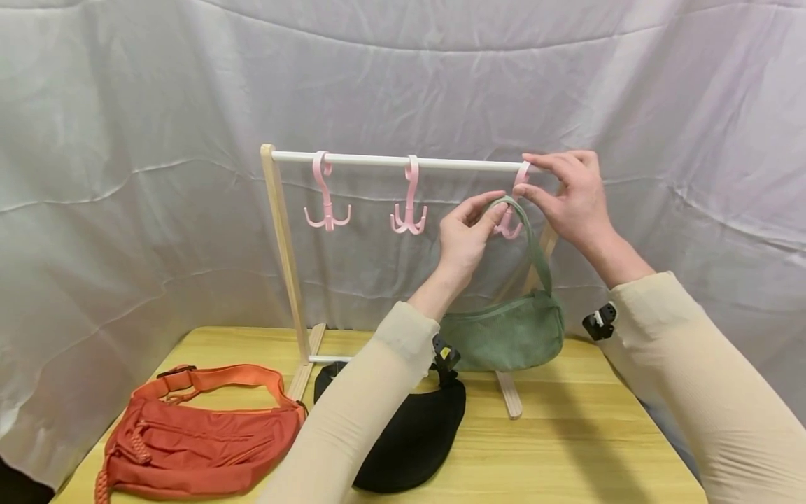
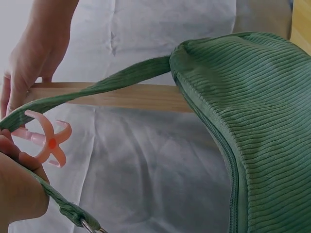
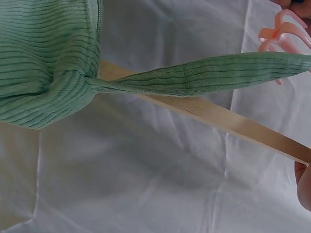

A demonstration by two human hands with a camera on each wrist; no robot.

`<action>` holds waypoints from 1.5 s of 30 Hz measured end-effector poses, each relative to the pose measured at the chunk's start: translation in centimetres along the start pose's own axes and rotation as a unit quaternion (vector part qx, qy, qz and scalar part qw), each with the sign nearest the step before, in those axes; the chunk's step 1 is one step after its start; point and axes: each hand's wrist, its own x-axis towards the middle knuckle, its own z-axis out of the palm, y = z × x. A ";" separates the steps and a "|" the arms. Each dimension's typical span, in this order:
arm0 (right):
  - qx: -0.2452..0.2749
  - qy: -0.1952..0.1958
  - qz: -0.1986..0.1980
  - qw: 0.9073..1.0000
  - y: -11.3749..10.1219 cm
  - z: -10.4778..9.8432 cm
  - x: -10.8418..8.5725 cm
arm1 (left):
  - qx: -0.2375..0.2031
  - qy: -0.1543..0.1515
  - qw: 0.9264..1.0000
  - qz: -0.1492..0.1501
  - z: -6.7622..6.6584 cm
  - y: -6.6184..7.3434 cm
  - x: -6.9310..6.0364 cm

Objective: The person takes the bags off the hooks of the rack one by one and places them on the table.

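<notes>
A green corduroy shoulder bag (image 1: 513, 336) hangs by its strap (image 1: 534, 255) from my left hand (image 1: 462, 238), which pinches the top of the loop between thumb and fingers. Right beside that loop is a pink four-pronged hook (image 2: 52, 142) on the rack's right end; whether the strap lies over a prong I cannot tell. My right hand (image 1: 579, 199) holds the upper part of this hook at the white rod (image 1: 469, 164), index finger above and thumb below. In the right wrist view the strap crosses in front of the pink prongs (image 3: 284, 34).
Two more pink hooks, one at left (image 1: 327, 203) and one mid-rod (image 1: 411, 199), hang bare. A red-orange waist bag (image 1: 201, 441) lies on the wooden table (image 1: 567, 434) at left. Behind my left forearm lies a black bag (image 1: 415, 434). The rack's wooden post (image 1: 285, 245) stands left.
</notes>
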 end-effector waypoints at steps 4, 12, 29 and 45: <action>0.000 0.001 -0.001 1.000 0.0 0.0 0.0 | -0.005 -0.003 1.000 0.001 0.2 0.1 -0.1; -0.003 -0.001 -0.004 1.000 0.0 0.0 -0.1 | -0.011 -0.005 1.000 0.008 0.2 0.1 -0.4; -0.008 -0.013 -0.011 1.000 0.1 -0.1 -0.2 | -0.022 -0.008 1.000 0.018 -0.6 1.1 -2.0; -0.013 -0.015 -0.011 1.000 0.1 -0.2 -0.4 | -0.013 -0.008 1.000 0.008 -2.8 1.9 -3.5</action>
